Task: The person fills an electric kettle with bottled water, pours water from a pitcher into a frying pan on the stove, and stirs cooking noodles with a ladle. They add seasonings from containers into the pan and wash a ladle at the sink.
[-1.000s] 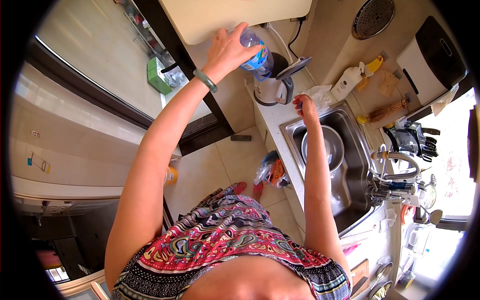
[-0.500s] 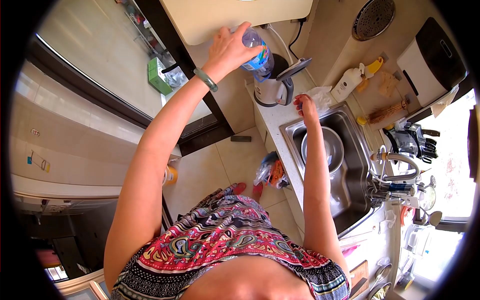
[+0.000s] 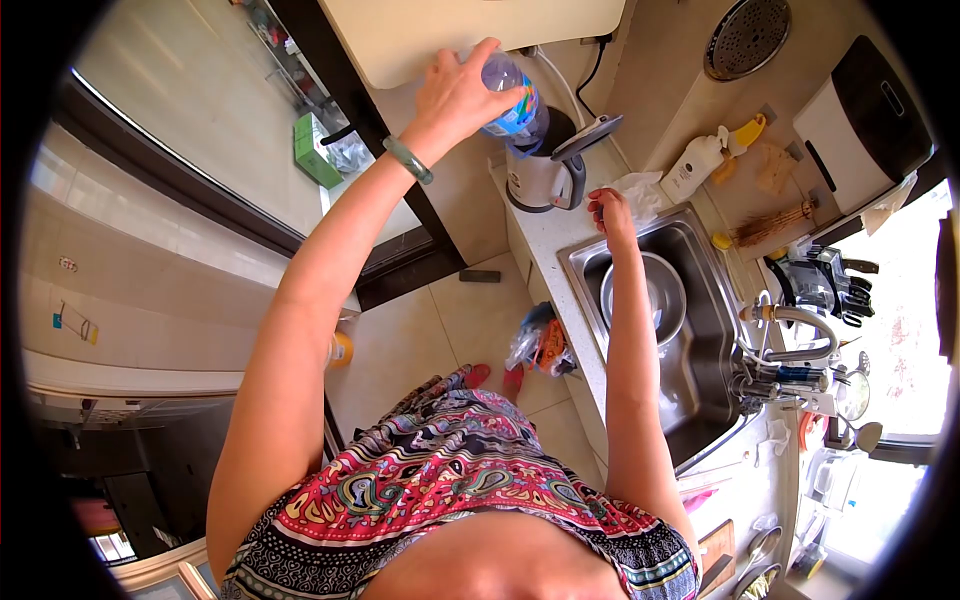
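My left hand (image 3: 455, 100) grips a large clear plastic bottle (image 3: 522, 122) with a blue label, fingers wrapped around its upper side. The bottle is tilted, neck down, at the mouth of an electric kettle (image 3: 528, 182) on the counter. Its neck end is partly hidden at the rim. The kettle's dark lid (image 3: 590, 137) stands raised, and its handle faces my right hand. Just right of the kettle, above the sink's corner, my right hand (image 3: 612, 212) is closed with curled fingers. Whether anything small is in it cannot be made out.
A steel sink (image 3: 690, 385) holds a metal bowl (image 3: 662, 300), with a faucet (image 3: 805, 335) on its far side. A white bottle (image 3: 692, 168) and a crumpled plastic bag (image 3: 638, 196) stand by the wall. A pale board-like surface (image 3: 450, 35) overhangs the bottle. Knives (image 3: 855, 290) sit right.
Hardly anything differs. My left hand and the bottle have shifted very slightly, with the bottle still tilted at the kettle. My right hand stays in place.
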The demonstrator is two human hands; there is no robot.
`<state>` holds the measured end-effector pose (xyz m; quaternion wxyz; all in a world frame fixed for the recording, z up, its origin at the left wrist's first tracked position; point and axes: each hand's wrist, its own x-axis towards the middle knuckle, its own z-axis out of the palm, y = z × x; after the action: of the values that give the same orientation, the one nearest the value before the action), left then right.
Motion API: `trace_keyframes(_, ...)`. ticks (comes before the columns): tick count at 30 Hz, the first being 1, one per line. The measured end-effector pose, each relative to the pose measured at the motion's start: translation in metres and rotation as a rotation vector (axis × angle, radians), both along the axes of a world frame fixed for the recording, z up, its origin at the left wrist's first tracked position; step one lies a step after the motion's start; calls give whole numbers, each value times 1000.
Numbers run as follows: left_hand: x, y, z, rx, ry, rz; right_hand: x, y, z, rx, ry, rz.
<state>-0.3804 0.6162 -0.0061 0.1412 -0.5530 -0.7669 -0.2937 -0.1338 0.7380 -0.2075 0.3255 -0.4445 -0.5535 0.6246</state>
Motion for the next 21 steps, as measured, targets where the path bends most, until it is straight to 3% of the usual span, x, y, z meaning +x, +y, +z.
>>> trace_keyframes(6, 11, -9, -6, 86, 34, -40, 0, 9, -10, 152, -48, -41)
trace_keyframes(8, 7, -10, -12, 85, 64, -46, -8, 7, -2, 362, -115, -99)
trace_keyframes(11, 5, -16, -24, 159, 15, -80, -10, -4, 17, 428, -211, -148)
trace_keyframes(14, -7, -30, -36, 226, -199, -105, -16, -16, 37, 484, -249, -184)
trace_keyframes(18, -25, -53, -96, 353, -388, -38, -18, -23, 45, 511, -259, -183)
trace_keyframes(20, -42, -57, -137, 571, -796, -122, -20, -25, 46, 524, -264, -191)
trace_keyframes(21, -44, -66, -133, 568, -801, -124, -23, -27, 54, 522, -269, -193)
